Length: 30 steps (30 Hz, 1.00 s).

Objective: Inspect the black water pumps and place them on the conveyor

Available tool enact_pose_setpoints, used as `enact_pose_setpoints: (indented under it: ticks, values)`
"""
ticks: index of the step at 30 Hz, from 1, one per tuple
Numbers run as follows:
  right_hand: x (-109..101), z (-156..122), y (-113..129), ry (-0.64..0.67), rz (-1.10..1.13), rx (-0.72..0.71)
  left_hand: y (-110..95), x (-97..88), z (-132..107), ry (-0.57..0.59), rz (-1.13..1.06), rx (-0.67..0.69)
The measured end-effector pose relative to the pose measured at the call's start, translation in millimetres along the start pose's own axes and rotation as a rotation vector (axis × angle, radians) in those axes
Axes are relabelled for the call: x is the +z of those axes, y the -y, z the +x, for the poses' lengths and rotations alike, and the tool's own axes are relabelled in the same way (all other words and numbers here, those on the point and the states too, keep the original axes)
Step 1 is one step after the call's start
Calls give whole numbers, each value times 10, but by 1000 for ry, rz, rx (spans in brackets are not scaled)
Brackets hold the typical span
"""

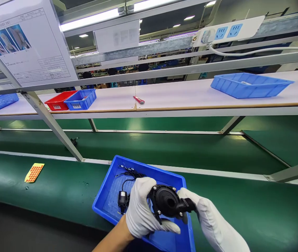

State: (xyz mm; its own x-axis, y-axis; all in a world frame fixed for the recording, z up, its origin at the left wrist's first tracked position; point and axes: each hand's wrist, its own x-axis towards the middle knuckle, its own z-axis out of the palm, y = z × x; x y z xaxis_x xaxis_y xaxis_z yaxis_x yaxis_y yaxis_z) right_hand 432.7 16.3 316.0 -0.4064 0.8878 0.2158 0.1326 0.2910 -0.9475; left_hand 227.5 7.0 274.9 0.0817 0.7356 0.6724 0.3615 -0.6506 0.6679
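Both my hands wear white gloves and hold a round black pump (pixel 168 202) with screws around its face and a side outlet. My left hand (pixel 141 210) wraps around its left side and underside. My right hand (pixel 206 217) grips the outlet on the right. The pump hovers over a blue tray (pixel 107 189) on the green bench. Inside the tray lie a small black pump (pixel 122 199) and thin black wires (pixel 130 173).
A yellow sheet of red dot stickers (pixel 34 172) lies on the green surface at left. On the white shelf behind stand a red bin (pixel 57 101), a small blue bin (pixel 80 99), a red tool (pixel 139 100) and a large blue tray (pixel 248 85). A slanted metal strut (pixel 54 127) crosses at left.
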Motion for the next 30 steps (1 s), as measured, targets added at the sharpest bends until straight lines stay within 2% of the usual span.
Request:
enact_pose_setpoints:
  ticks: [3, 5, 8, 11, 13, 14, 16, 17, 19, 21, 23, 25, 27, 30]
  values:
    - [-58, 1, -123, 83, -75, 85, 27, -5, 18, 34, 84, 58]
    - [-93, 14, -165, 134, -188, 80, 42, -26, 34, 30, 130, 152]
    - [-105, 50, -164, 137, -284, -103, 59, -88, 12, 33, 226, 269]
    - [-93, 83, -160, 153, -277, -269, 60, -177, -140, 62, 306, 250]
    - [-106, 88, -185, 207, -264, -334, 52, -228, -306, 21, 231, 103]
    - [-120, 83, -204, 236, -251, -345, 52, -245, -393, -36, 154, -28]
    - [-151, 61, -251, 246, -192, -290, 77, -251, -540, -155, -70, -394]
    - [-162, 48, -276, 222, -136, -212, 109, -237, -589, -188, -226, -594]
    - [-158, 37, -321, 78, 63, -15, 210, -184, -634, -199, -630, -965]
    - [-119, 56, -348, -106, 331, 210, 340, -110, -626, -178, -1051, -1217]
    - [-65, 97, -350, -261, 566, 436, 464, -41, -598, -229, -1305, -1318]
    - [-24, 131, -335, -335, 711, 607, 569, 5, -571, -305, -1374, -1324]
    - [-17, 134, -318, -381, 796, 662, 662, 18, -549, -378, -1386, -1318]
    - [-77, 86, -310, -457, 840, 656, 779, -32, -507, -539, -1375, -1333]
